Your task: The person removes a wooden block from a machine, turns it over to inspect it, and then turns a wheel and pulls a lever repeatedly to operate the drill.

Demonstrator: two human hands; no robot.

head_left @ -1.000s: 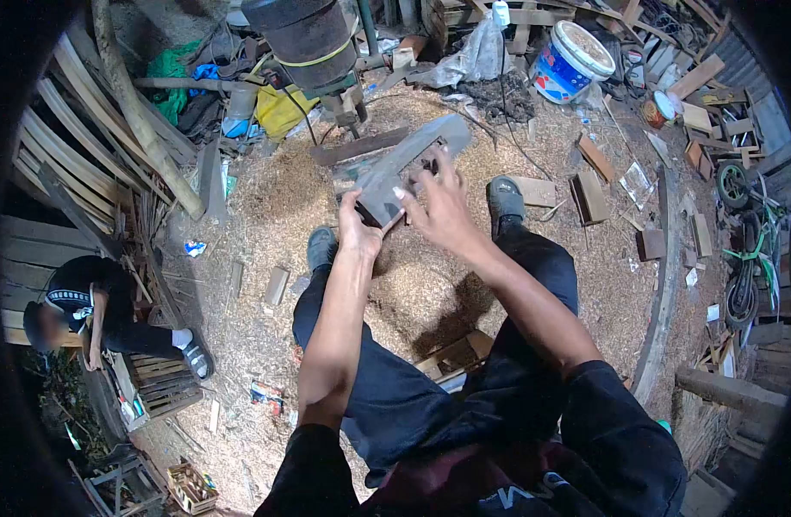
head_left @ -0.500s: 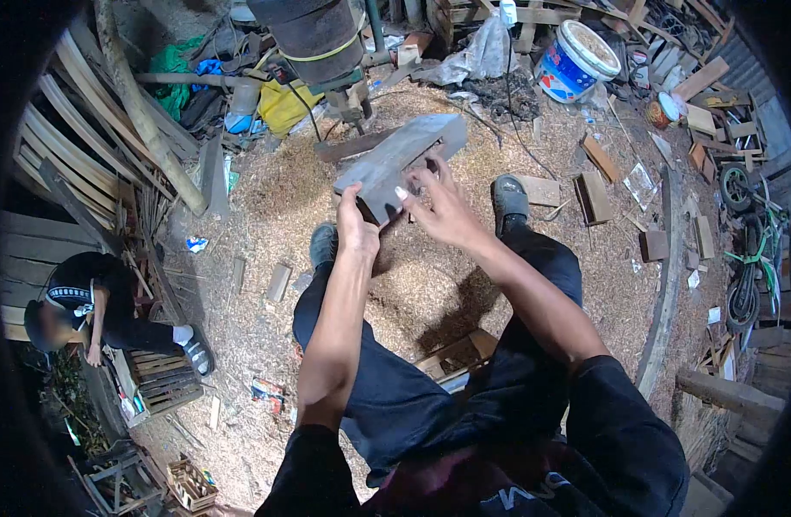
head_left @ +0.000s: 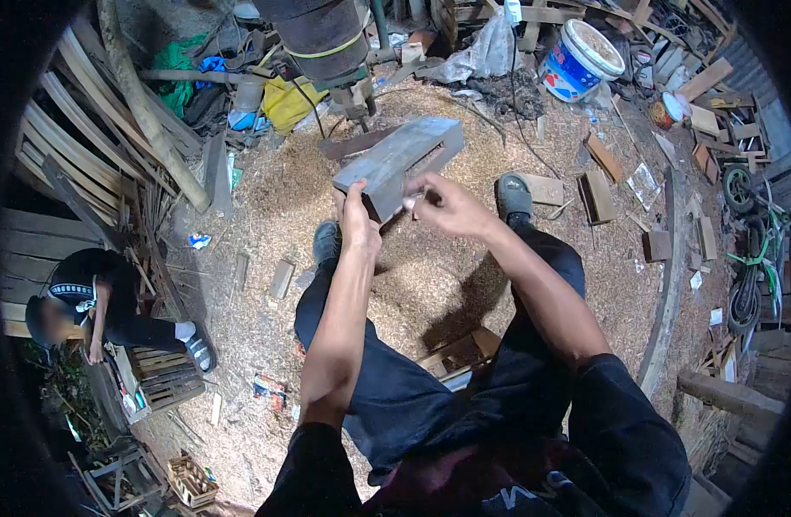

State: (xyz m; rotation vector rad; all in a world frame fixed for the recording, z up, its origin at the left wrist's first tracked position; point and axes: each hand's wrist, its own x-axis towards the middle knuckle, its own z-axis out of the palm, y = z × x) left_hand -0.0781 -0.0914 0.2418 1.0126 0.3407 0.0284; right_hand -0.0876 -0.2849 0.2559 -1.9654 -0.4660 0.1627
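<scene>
Grey block [head_left: 400,159]: up in the air over the middle of the floor [head_left: 279,246], long and slanting away toward the far right corner, with a slot along its right side.
Left grip [head_left: 358,222]: clasped on the block's near end, thumb on the pale top face, the other fingers mostly out of my sight.
Right grip [head_left: 451,208]: fingers curled in beside the block's slotted side; I can't tell whether they hold or touch anything.
Dark board [head_left: 358,142]: low down beyond the block, which partly covers it.
Sandals [head_left: 516,200]: planted apart on the floor, one to each side of the hands.
Wood pieces [head_left: 596,196]: scattered over the right half of the floor, short of a long plank [head_left: 667,289].
Right edge: a green bike [head_left: 749,254] stands there.
Far edge: a dark drum [head_left: 305,30] with a yellow band, a yellow cloth [head_left: 285,105] near it, and a blue-and-white bucket [head_left: 561,73] toward the right corner.
Left edge: pale wood strips [head_left: 90,125], then another person [head_left: 111,297], bent forward.
Near left corner: a small crate [head_left: 191,481].
</scene>
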